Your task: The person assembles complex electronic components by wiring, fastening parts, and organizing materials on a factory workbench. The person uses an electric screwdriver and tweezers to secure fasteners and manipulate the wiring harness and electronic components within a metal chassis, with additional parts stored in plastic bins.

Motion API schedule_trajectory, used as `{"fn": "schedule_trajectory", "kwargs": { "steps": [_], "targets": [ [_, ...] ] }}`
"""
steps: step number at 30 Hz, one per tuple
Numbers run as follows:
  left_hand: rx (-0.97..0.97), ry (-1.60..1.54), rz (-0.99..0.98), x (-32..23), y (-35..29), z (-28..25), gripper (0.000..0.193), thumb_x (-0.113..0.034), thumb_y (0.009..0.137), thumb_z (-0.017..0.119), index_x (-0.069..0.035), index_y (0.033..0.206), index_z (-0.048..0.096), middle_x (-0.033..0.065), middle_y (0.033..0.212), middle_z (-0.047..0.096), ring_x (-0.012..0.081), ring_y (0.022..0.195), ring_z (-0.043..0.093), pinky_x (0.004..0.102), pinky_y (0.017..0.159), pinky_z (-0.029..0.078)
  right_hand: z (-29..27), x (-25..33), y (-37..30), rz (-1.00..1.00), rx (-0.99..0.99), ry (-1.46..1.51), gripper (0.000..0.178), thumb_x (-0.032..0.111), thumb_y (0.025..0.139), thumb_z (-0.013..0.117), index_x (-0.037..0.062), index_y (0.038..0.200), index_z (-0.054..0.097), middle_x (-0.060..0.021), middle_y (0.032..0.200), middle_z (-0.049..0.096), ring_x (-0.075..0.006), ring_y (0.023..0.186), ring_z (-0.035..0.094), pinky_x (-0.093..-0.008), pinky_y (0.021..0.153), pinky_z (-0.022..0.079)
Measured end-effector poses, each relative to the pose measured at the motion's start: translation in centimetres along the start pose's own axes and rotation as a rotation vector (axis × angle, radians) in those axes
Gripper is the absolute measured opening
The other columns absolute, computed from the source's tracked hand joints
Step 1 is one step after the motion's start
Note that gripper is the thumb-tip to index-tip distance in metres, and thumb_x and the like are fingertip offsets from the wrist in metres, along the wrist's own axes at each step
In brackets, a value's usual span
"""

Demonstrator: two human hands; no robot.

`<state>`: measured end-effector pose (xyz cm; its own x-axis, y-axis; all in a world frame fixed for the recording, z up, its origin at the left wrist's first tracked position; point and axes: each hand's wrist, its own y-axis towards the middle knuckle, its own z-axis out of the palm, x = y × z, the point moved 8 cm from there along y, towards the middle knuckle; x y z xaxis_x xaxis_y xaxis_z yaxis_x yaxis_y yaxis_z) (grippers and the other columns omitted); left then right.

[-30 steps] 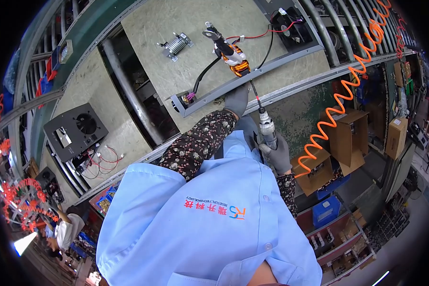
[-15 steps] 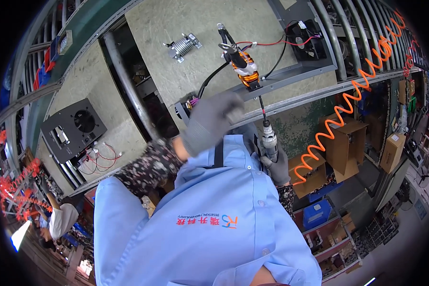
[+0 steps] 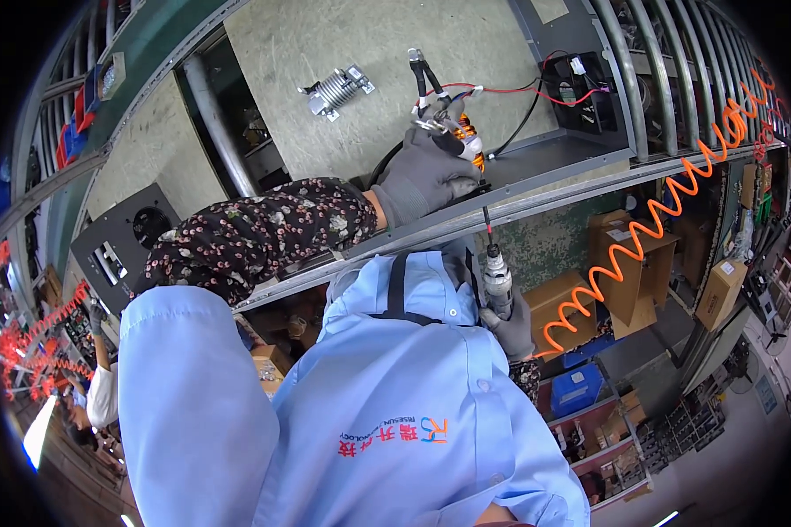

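My left hand [image 3: 420, 174], in a grey glove, reaches over the near edge of a grey metal chassis [image 3: 549, 178]. Its fingers close round an orange-copper wound coil [image 3: 477, 162] that stands just inside that edge, and they hide much of it. Black leads with metal lugs [image 3: 416, 60] rise from beside the coil. In my gloved right hand [image 3: 513, 329], at the bench front, is a silver power screwdriver [image 3: 497, 283]. Its long bit points up toward the chassis edge near the coil, and the tip looks apart from the coil.
A black fan [image 3: 580, 92] with red and black wires sits at the chassis's right end. A silver ribbed part [image 3: 337, 92] lies on the bench board. Left is a dark panel [image 3: 119, 250] with a round grille. An orange coiled hose [image 3: 628, 252] hangs right, above cardboard boxes [image 3: 646, 272].
My left hand has moved forward and right, from the near bench edge onto the coil, and has closed round it. The screwdriver bit has come slightly away from the coil's base.
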<state>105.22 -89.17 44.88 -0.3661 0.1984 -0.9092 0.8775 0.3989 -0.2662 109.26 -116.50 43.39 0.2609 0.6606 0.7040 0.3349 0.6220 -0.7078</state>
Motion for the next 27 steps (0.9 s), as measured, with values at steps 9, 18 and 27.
{"fn": "schedule_trajectory", "kwargs": {
  "steps": [9,18,27],
  "targets": [
    [-0.182,0.412,0.205,-1.1,0.7,-0.6,0.018,-0.027,0.066,0.062,-0.028,0.083,0.064,0.0075,0.122,0.043,0.0283,0.104,0.04,0.039,0.083,0.032,0.4,2.1,0.1,-0.097,-0.063,-0.099,0.05,0.01,0.059,0.068,0.0004,0.104,0.049,-0.0091,0.086,0.059,-0.0134,0.075,0.056,-0.0263,0.067,0.044],
    [-0.274,0.308,0.296,-1.7,1.5,-0.8,0.025,-0.019,0.059,0.066,-0.023,0.083,0.065,0.0107,0.119,0.044,0.0291,0.108,0.04,0.0353,0.089,0.032,0.5,0.2,0.2,-0.003,-0.078,-0.098,0.045,0.01,0.059,0.067,0.0009,0.1,0.05,-0.0062,0.081,0.058,-0.0123,0.07,0.054,-0.0265,0.064,0.043],
    [-0.066,0.177,0.208,-0.2,1.4,0.2,0.033,-0.005,0.06,0.056,-0.018,0.089,0.065,0.0162,0.123,0.039,0.0338,0.111,0.034,0.0345,0.092,0.031,0.6,0.6,0.6,-0.054,0.006,0.05,0.048,0.009,0.062,0.066,0.0001,0.105,0.047,-0.0053,0.091,0.055,-0.0113,0.081,0.052,-0.025,0.072,0.042]
  ]
}}
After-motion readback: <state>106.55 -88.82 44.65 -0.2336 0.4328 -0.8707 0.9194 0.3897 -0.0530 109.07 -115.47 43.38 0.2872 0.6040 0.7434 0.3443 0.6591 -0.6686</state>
